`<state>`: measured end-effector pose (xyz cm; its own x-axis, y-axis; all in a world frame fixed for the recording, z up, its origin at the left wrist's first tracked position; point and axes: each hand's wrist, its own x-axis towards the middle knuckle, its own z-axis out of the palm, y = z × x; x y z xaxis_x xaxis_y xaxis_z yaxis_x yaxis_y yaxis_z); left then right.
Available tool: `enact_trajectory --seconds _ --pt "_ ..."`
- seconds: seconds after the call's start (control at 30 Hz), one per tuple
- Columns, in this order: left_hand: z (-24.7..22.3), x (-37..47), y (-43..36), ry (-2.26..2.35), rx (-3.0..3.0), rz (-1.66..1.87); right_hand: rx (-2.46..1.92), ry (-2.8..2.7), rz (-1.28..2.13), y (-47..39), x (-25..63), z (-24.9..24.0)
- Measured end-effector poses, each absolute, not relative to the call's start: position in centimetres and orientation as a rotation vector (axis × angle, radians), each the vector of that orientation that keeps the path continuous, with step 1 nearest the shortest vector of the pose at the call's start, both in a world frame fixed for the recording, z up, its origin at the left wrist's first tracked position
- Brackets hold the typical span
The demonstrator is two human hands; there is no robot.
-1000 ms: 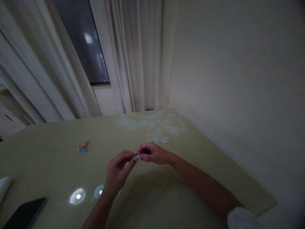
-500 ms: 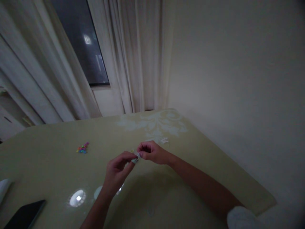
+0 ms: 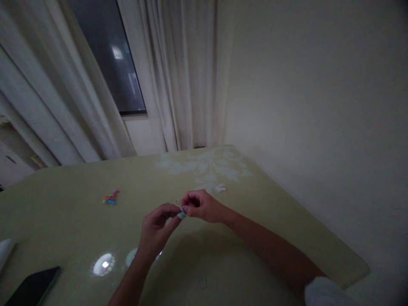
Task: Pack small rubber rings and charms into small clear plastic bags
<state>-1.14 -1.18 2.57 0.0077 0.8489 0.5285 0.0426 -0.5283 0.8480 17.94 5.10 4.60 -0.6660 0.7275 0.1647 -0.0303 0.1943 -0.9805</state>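
Observation:
My left hand (image 3: 157,227) pinches a small whitish, striped piece (image 3: 181,215) between thumb and fingertips, above the middle of the table. My right hand (image 3: 202,206) meets it from the right, its thumb and forefinger closed on the upper end of the same piece. The piece is too small and partly covered by fingers, so its kind cannot be told. Just behind the fingertips lies a tiny yellowish bit (image 3: 176,202). Beyond my right hand, a small white scrap with dark marks (image 3: 220,187) rests on the table.
A little heap of bright coloured pieces (image 3: 111,198) lies on the left of the glossy table (image 3: 73,225). A dark phone-like slab (image 3: 33,287) and a white object (image 3: 5,250) are at the near left. A wall (image 3: 318,127) borders the right side; curtains (image 3: 188,76) hang behind.
My right hand has shifted slightly left and its fingertips have come closer to my left fingertips. The whitish piece is turned a little and less of it shows.

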Motion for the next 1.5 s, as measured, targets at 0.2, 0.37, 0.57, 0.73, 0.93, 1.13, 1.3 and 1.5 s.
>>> enact_trajectory --seconds 0.2,0.37,0.57,0.73,0.93,1.13,1.3,1.5 --pt "2.9 -1.1 -1.3 0.938 1.647 1.627 -0.697 -1.843 1.369 4.7 17.8 4.7" --pt "3.1 -1.2 -1.3 0.974 1.65 1.585 -0.72 -1.896 1.211 4.3 17.9 5.3" --pt "3.1 -1.0 -1.2 0.958 1.678 1.617 -0.703 -2.001 0.961 3.9 18.1 5.9" --pt "2.6 -1.8 -1.0 0.983 1.882 1.605 -0.681 -2.124 0.698 3.9 18.2 6.1" --pt "2.7 -2.2 -1.3 1.09 2.182 1.506 -0.662 -2.343 0.512 3.9 18.7 7.0" --pt "3.3 -1.4 -1.8 1.108 2.181 1.474 -0.715 -2.317 0.652 3.6 18.8 7.7" --pt "2.9 -1.4 -1.9 1.122 2.141 1.528 -0.737 -2.212 0.865 3.2 18.5 7.8" --pt "2.9 -1.4 -2.1 1.123 2.112 1.533 -0.734 -2.138 1.037 3.0 18.3 7.4"
